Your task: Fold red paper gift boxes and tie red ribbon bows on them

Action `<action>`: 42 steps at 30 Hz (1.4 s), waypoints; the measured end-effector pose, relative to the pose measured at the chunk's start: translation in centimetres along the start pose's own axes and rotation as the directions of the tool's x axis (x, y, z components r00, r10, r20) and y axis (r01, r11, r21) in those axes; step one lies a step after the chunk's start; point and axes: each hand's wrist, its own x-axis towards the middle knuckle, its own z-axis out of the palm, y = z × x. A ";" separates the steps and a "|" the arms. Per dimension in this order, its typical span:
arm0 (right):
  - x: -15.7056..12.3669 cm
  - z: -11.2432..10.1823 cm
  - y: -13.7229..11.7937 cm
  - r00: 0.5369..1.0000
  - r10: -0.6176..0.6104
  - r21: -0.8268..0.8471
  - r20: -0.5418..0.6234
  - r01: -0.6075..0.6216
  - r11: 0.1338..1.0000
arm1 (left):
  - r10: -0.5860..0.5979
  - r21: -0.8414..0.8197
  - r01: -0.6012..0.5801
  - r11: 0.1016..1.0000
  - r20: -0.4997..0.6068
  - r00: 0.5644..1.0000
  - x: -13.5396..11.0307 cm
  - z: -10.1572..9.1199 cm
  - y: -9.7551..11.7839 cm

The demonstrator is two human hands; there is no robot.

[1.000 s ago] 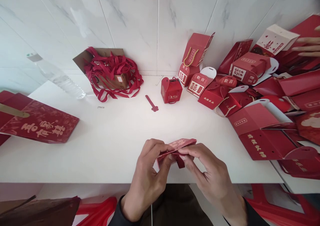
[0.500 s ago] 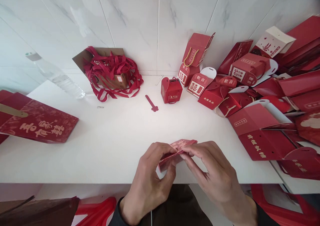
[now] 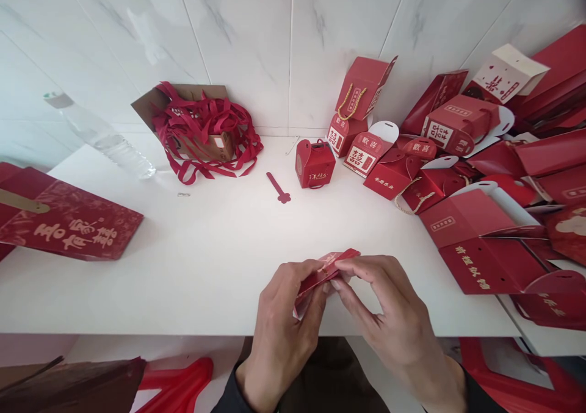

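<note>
Near the front edge of the white table, a small folded red paper box with pale printing is held tilted between both hands. My left hand pinches its left side, thumb below and fingers on top. My right hand grips the right end between thumb and index finger. Fingers cover much of the box, so its full shape is hidden. Beyond the hands lies a dark red paper strip with a flower-shaped end. Behind it and to the right stands a small assembled red gift box.
An open cardboard box spills red ribbons against the tiled wall. A clear plastic bottle lies at back left, and a large red gift bag at the left. Several red boxes crowd the right side of the white table.
My left hand has shifted slightly right, its thumb now further along the underside of the red box. The box is turned a little. My right hand has barely moved.
</note>
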 end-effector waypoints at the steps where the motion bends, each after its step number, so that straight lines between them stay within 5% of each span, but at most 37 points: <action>1: 0.0 -0.1 0.0 1.000 -0.011 -0.027 0.005 0.011 1.000 | 0.009 -0.005 -0.009 1.000 0.006 1.000 0.0 0.0 0.0; 7: 0.9 -0.8 0.3 0.996 -0.068 -0.171 0.050 0.076 0.982 | -0.027 -0.068 0.028 0.997 0.025 0.999 0.0 0.0 -0.2; 12: 2.0 -1.6 1.0 0.960 -0.104 -0.075 0.262 0.128 0.989 | -0.015 -0.068 0.015 0.998 0.005 1.000 0.0 0.1 -0.3; 16: 2.4 -1.9 1.7 0.935 -0.144 -0.032 0.325 0.163 0.986 | -0.013 -0.070 0.012 0.997 -0.015 1.000 0.0 0.0 -0.4; 25: 2.3 -1.5 2.4 0.950 -0.132 0.001 0.284 0.138 0.990 | -0.067 -0.103 0.070 0.992 0.034 0.997 0.0 -0.1 -0.5; 32: -0.8 -0.5 0.9 1.000 -0.008 -0.102 -0.026 0.006 0.995 | -0.085 -0.086 0.082 0.993 -0.033 0.996 -0.5 0.3 -0.3; 38: -3.3 0.2 1.1 0.991 0.127 -0.200 0.047 -0.115 0.973 | -0.055 -0.058 0.051 0.997 -0.059 0.997 -0.5 0.4 -0.3; 42: -2.2 -1.3 1.0 0.997 0.064 -0.202 0.043 -0.054 0.978 | -0.039 -0.049 0.037 0.998 -0.057 0.998 -0.3 0.4 -0.1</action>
